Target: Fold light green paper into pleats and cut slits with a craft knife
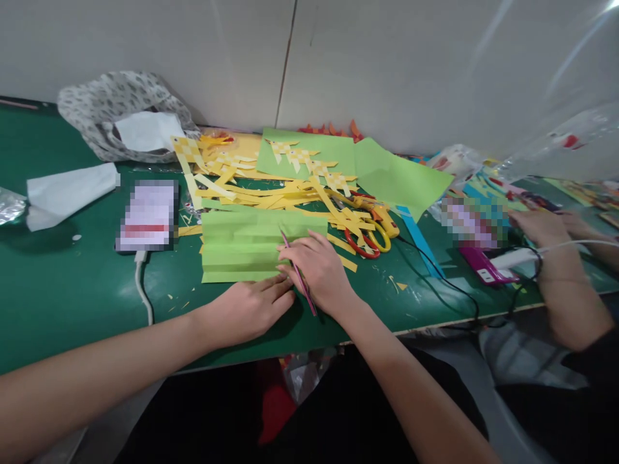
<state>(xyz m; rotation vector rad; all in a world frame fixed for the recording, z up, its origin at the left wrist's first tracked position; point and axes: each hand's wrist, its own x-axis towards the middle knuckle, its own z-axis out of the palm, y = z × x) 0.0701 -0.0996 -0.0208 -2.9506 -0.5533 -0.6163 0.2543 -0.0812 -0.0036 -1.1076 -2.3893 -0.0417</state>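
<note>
A pleated sheet of light green paper [232, 238] lies on the table in front of me, with fold lines running across it. My left hand [249, 309] is at its lower edge, fingers together and gripping the paper there. Over the sheet's right part, my right hand [322, 270] is closed around a slim purple pen-like tool [302, 283]. The tool slants up and left, its thin tip close to the paper; its exact kind is unclear. The fingertips of both hands nearly meet.
Yellow paper strips [290, 193], scissors with red and yellow handles [382, 235] and woven paper fish shapes [290, 154] lie behind the sheet. A charging phone [147, 216] is at left, near a cloth bag [126, 96]. At right, another person's hands [541, 229] are near a purple power bank [483, 264].
</note>
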